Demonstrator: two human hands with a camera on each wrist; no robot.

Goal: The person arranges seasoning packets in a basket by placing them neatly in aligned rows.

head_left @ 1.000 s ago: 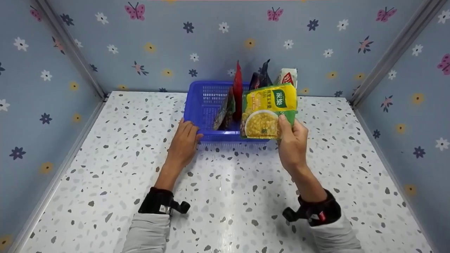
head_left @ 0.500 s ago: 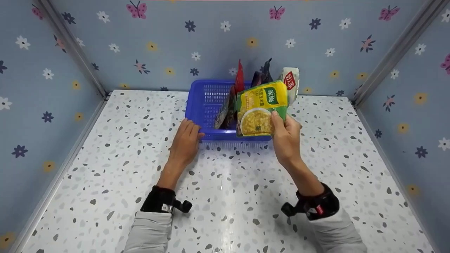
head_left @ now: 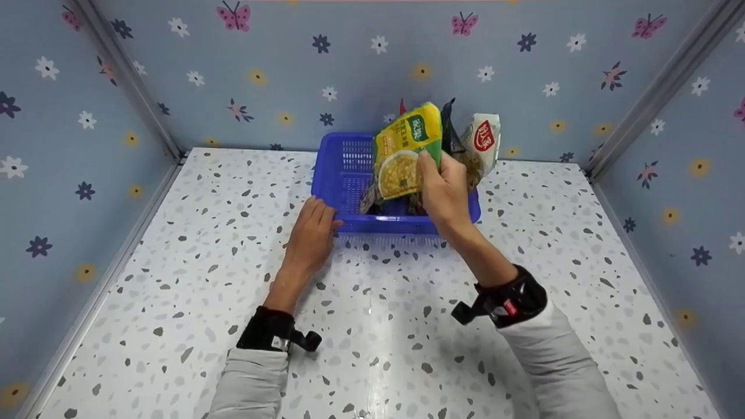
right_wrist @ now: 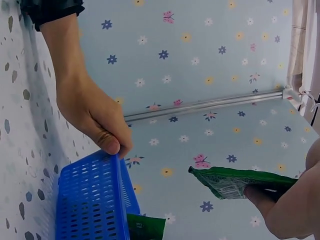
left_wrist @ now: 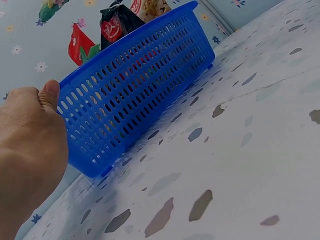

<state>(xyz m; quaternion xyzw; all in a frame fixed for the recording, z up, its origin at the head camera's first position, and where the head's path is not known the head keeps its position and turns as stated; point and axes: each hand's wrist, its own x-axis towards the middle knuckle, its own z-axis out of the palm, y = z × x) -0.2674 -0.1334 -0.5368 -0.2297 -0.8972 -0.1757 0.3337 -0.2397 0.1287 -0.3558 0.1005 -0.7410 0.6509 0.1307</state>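
My left hand (head_left: 311,235) grips the near left corner of a blue plastic basket (head_left: 349,224), its thumb on the rim, as the left wrist view also shows. Over the basket, my right hand (head_left: 445,189) pinches a yellow and green soup packet (head_left: 404,145) by its right edge, thumb in front. The packet is tilted, with a bowl of yellow soup printed on its face. In the right wrist view the green edge of the soup packet (right_wrist: 240,180) shows above the basket's level. Its fingers behind the packet are hidden in the head view.
Several pouches stand in the basket: a white one with a red label (head_left: 483,139) leaning at the right, a dark one (head_left: 450,131), and a red one (left_wrist: 79,44) mostly behind the soup packet. Flower-patterned walls (head_left: 279,70) enclose the speckled white table (head_left: 372,326) on three sides.
My right hand has carried the soup packet left and farther back, tilting it more and uncovering the white pouch and the basket's right side. My left hand keeps its grip on the corner.
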